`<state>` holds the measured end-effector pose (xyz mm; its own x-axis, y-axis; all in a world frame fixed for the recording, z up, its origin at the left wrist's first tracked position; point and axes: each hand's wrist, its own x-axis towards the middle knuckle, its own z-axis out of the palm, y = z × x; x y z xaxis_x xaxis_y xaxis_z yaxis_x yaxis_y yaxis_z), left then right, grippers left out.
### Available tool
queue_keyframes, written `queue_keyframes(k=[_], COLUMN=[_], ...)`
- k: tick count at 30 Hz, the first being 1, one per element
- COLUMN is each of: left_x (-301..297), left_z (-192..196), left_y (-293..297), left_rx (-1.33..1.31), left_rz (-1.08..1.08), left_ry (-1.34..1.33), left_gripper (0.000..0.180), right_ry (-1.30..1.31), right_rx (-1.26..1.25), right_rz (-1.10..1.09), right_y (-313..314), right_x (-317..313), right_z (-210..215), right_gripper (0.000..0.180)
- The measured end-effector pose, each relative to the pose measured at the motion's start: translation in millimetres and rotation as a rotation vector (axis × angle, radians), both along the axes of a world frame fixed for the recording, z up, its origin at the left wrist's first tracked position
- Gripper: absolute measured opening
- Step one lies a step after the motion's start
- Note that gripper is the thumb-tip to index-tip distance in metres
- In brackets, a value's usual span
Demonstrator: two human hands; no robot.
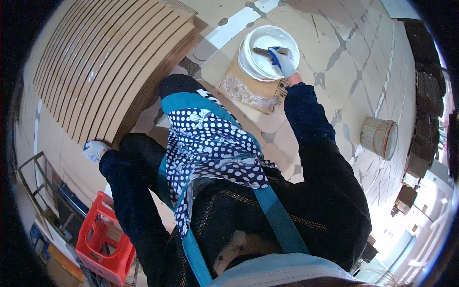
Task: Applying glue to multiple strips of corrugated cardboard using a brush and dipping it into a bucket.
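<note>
While the right hand [283, 62] is closed around a brown tool [261, 51], probably a brush, over the white bucket [245, 66], the left hand [95, 150] sits at the near edge of the cardboard sheets [114, 60]. Left glove's fingers are partly hidden; can't tell whether they pinch a sheet or just rest against it. Tool is inside the bucket opening, above or in the white paste [268, 39]; contact depth not readable from this angle. Bucket stands on a loose cardboard piece [246, 92], its surface smeared whitish, to the right of the stack. Status: sheets are already fanned, overlapping so a row of long strips is exposed, edges stepped fairly evenly. A few shiny patches show on the strips around mid-stack; could be wet paste or clear film, can't confirm. Most strips look plain brown, so if the paste is meant for them, coverage reads as barely begun or not started. Tool is at the bucket, not on the board, so loading looks like the current step; spreading across the strips appears left. Paste level looks ample. Off to the side: a stained bucket [377, 136] on the floor at right, a red stool [104, 261] at lower left, both well apart from the tool.
</note>
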<state>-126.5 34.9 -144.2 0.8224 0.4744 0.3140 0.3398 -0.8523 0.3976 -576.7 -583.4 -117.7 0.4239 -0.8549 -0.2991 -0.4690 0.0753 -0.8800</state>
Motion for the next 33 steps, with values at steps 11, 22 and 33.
queue_keyframes(k=[11, 22, 33], left_x=[-5, -25, -18], left_z=[17, 47, 34], left_y=[-4, -43, -26], left_rx=[0.064, -0.130, -0.122], left_rz=[-0.017, 0.059, -0.023], left_ry=[0.034, 0.017, -0.031], left_gripper=[0.034, 0.029, 0.030], right_ry=[-0.814, -1.122, -0.542], right_rx=[0.693, 0.887, -0.194], right_rz=[-0.364, -0.176, -0.028], right_y=[-13, 0, 72], right_x=[-53, -73, -9], right_z=[25, 47, 85], right_gripper=[0.029, 0.040, 0.026])
